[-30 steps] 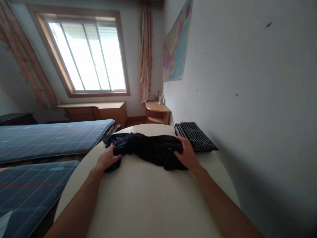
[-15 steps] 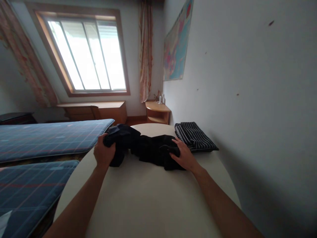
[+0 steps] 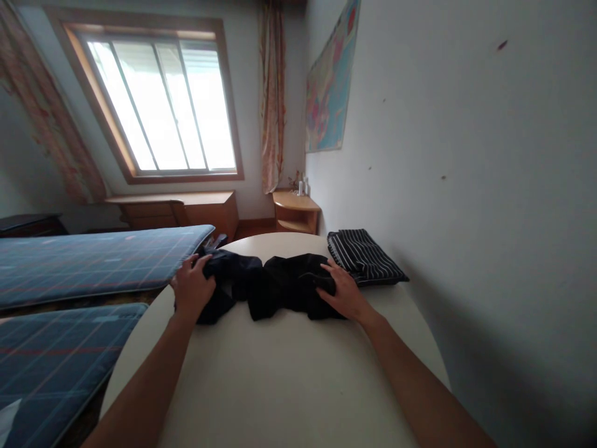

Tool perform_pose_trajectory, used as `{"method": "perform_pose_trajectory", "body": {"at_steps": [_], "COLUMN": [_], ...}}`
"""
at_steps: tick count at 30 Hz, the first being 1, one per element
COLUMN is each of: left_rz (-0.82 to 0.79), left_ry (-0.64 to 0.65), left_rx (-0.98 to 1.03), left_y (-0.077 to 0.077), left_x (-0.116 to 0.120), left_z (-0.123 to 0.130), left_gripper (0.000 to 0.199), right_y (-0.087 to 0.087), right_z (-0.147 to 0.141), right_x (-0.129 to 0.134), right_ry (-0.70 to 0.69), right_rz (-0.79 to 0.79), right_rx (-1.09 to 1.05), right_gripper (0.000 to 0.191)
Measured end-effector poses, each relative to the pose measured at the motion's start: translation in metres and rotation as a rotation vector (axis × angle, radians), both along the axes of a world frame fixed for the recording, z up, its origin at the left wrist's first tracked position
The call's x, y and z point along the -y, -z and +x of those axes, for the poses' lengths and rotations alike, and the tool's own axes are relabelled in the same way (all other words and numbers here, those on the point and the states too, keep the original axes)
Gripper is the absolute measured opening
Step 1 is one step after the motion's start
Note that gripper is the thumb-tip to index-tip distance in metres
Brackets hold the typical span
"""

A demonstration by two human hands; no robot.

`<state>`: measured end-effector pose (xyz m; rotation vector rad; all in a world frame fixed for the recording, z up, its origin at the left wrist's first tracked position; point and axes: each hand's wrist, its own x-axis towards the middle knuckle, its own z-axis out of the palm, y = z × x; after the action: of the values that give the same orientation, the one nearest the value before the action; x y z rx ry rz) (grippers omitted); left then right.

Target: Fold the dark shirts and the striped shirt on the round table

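Note:
A crumpled dark garment, black with a navy-looking left part, lies stretched sideways over the far half of a round white table. At its left end my left hand grips the cloth, fingers curled over it near the table's edge. My right hand holds the right end, with cloth between thumb and fingers. Folds hide the garment's exact kind. Just beyond my right hand sits a folded black cloth with white stripes, apart from the garment.
Two blue plaid mattresses lie left of the table, the nearer one close to its rim. A wooden desk stands under the window, and a corner shelf stands behind the table. The white wall runs along the right.
My left hand has moved slightly left and lowered its end of the garment, which lies flatter and more spread. My right hand has stayed nearly in place.

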<state>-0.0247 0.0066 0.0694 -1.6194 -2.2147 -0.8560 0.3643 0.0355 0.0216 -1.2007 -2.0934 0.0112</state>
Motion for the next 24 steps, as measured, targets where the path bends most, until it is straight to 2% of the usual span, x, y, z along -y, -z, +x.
{"method": "perform_pose_trajectory", "body": {"at_steps": [2,4,8,11,14,19,22,24], "left_rz": [-0.168,-0.275,-0.427,-0.484,-0.475,-0.396,-0.241,-0.124], "left_ry": [-0.001,0.023,0.078,0.046,-0.004,0.006,0.023,0.092], "left_rx": [-0.098,-0.129,-0.115,-0.110,-0.070,-0.033,-0.041,-0.066], "left_y": [0.021,0.036,0.049,0.055,0.059,0.060,0.056,0.050], "left_x": [-0.001,-0.001,-0.007,-0.021,-0.038,-0.050,-0.042,-0.030], "left_z": [0.006,0.012,0.015,0.005,-0.014,-0.031,-0.015,0.008], "left_gripper": [0.072,0.084,0.069,0.059,0.060,0.061,0.058,0.052], "right_y": [0.002,0.004,0.007,0.007,0.004,-0.011,-0.022,-0.027], "right_z": [0.000,0.000,0.003,0.005,0.005,-0.003,-0.012,-0.018], "right_x": [0.000,0.001,0.002,0.004,0.008,0.021,0.028,0.029], "right_ry": [0.004,0.008,-0.028,-0.054,-0.033,0.024,0.022,0.000], "right_rz": [-0.018,-0.049,-0.143,-0.204,-0.241,-0.235,-0.303,-0.347], "right_rx": [0.024,0.049,0.100,0.149,0.188,0.224,0.177,0.066], "right_gripper": [0.060,0.060,0.078,0.094,0.095,0.072,0.050,0.047]}}
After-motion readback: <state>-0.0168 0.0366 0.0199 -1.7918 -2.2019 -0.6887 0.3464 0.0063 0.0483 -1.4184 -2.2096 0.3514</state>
